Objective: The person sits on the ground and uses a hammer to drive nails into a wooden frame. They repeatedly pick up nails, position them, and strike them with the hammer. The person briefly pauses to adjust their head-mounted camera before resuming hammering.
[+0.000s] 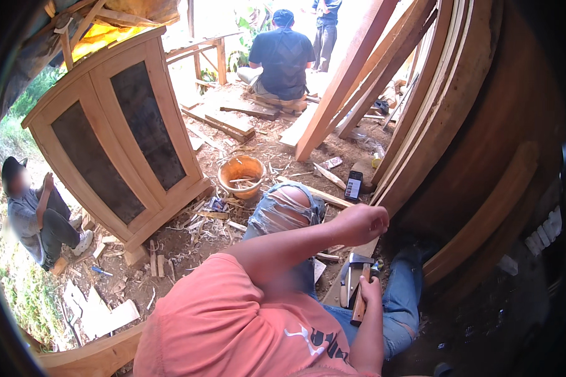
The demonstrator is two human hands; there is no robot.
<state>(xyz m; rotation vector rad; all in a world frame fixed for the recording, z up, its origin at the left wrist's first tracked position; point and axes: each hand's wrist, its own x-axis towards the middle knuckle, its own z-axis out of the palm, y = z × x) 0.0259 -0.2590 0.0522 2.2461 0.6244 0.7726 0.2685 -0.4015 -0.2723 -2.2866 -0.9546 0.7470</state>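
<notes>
My left hand (362, 224) is raised in front of my bent knee, its fingers curled into a loose fist; nothing shows sticking out of it. Lower down, by my other thigh, my right hand (371, 290) is closed around the wooden handle of a hatchet (359, 300), whose grey metal head points away from me. Beside the hatchet lie slim hand tools (346, 284), partly hidden, on a narrow board (336, 292) between my legs. A dark phone (353, 186) with a lit screen rests on the ground just beyond my left hand.
An orange bucket (241, 173) with wood scraps stands past my knee. A wooden double-door panel (116, 144) leans at the left, near a seated person (34, 213). Another person (281, 56) sits ahead, back turned. Timber posts (333, 107) and curved boards rise on the right; shavings litter the ground.
</notes>
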